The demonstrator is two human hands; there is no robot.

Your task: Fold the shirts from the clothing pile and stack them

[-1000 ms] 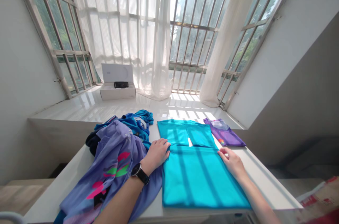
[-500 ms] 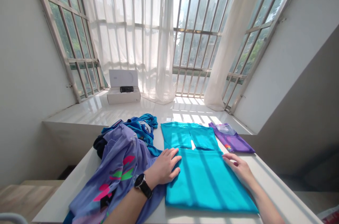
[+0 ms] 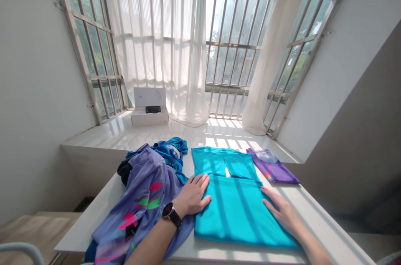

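A turquoise garment [image 3: 234, 210] lies partly folded on the white table, its near part a flat rectangle. Two shorter flaps with a slit between them stretch toward the window. My left hand [image 3: 192, 196], with a black watch [image 3: 171, 215] on the wrist, rests on the garment's left edge, fingers spread. At the right edge my right hand [image 3: 282, 210] touches the cloth with its fingers extended. Left of the garment, a lavender printed garment [image 3: 147, 198] lies crumpled, partly under my left forearm.
A blue crumpled garment [image 3: 175, 154] is heaped behind the lavender one. A folded purple garment [image 3: 277, 169] lies at the table's far right. On the window ledge stands an open white box [image 3: 149, 119] holding a black object [image 3: 153, 109]. A curved pale rail [image 3: 23, 248] shows at lower left.
My right hand has slid slightly nearer along the right edge, and its fingers have straightened. My left hand has shifted a little on the cloth. The camera view has moved slightly.
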